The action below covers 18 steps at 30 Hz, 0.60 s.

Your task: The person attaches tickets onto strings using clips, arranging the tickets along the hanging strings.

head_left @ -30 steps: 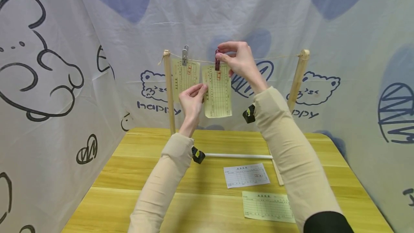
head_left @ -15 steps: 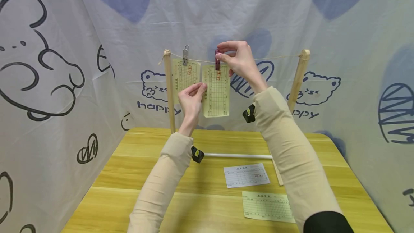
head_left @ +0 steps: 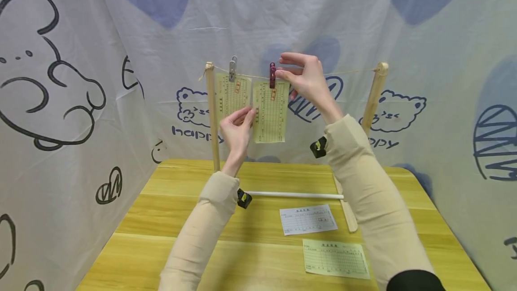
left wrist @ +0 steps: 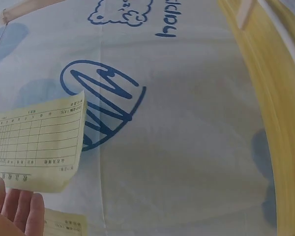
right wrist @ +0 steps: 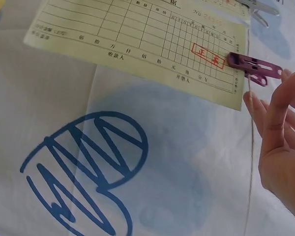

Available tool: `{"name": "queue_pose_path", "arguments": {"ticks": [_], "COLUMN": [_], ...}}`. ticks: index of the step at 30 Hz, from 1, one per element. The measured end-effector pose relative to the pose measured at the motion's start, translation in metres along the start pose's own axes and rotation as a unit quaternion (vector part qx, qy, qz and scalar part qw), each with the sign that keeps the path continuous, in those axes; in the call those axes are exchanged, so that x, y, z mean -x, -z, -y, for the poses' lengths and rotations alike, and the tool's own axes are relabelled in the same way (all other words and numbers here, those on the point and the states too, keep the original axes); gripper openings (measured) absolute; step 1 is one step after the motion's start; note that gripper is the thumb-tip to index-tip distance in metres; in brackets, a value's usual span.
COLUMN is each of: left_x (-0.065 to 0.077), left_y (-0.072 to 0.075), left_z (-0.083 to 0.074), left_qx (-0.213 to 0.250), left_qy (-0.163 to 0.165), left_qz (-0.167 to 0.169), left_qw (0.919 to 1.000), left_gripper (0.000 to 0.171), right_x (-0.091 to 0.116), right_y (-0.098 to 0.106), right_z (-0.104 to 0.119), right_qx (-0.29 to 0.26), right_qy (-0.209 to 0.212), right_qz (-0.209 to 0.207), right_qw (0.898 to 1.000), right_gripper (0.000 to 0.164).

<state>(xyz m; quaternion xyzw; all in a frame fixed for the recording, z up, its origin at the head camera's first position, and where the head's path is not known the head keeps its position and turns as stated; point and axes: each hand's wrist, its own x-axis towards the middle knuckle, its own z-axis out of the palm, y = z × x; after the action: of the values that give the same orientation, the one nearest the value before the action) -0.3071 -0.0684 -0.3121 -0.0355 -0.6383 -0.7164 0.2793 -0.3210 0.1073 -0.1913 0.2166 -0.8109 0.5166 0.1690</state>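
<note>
A yellow-green receipt slip (head_left: 269, 116) hangs from the string, held by a purple-red clip (head_left: 272, 75). My right hand (head_left: 310, 77) is beside the clip, its fingers spread apart; in the right wrist view the fingertips are right at the clip's tail end (right wrist: 263, 68). At the slip's left edge is my left hand (head_left: 237, 131), thumb and fingertips close together. In the left wrist view, the thumb tip overlaps the edge of the slip (left wrist: 37, 142). Further left, a silver clip (head_left: 232, 70) holds a second yellow-green slip (head_left: 226, 98), partly behind my left hand.
The string runs between a left wooden post (head_left: 213, 120) and a right wooden post (head_left: 374, 95). On the wooden table (head_left: 161, 237) lie a white slip (head_left: 308, 220) and a yellow-green slip (head_left: 336, 258). A white rod (head_left: 295, 195) crosses behind them.
My right hand has let go of the purple-red clip and moved slightly right, its fingers spreading. My left hand has slid a little left, off the slip's face to its edge.
</note>
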Motion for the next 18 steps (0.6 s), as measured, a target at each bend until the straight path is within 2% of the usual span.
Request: {"name": "queue_pose_path", "arguments": {"ticks": [5,8,11,18], "left_x": [0.013,0.023,0.033,0.061], "left_y": [0.013,0.020,0.027,0.040], "left_z": [0.007,0.010,0.013,0.033], "left_qx": [-0.033,-0.037,-0.039,-0.038], "left_qy": [-0.041,-0.052,-0.049,-0.017], "left_qz": [-0.010,0.001,0.018,0.061], "left_qw": [0.9985,0.9980,0.9979,0.9972], "left_gripper": [0.023,0.025,0.025,0.026], "right_x": [0.028,0.048,0.069,0.121], "right_y": [0.007,0.011,0.014,0.020], "right_z": [-0.008,-0.016,-0.026,-0.064], "right_qx": [-0.017,-0.038,-0.062,-0.100], "right_qy": [0.048,0.090,0.117,0.127], "right_qz": [-0.039,-0.064,-0.086,-0.115], "right_qw": [0.998,0.993,0.987,0.980], "right_gripper": [0.048,0.044,0.041,0.037]}}
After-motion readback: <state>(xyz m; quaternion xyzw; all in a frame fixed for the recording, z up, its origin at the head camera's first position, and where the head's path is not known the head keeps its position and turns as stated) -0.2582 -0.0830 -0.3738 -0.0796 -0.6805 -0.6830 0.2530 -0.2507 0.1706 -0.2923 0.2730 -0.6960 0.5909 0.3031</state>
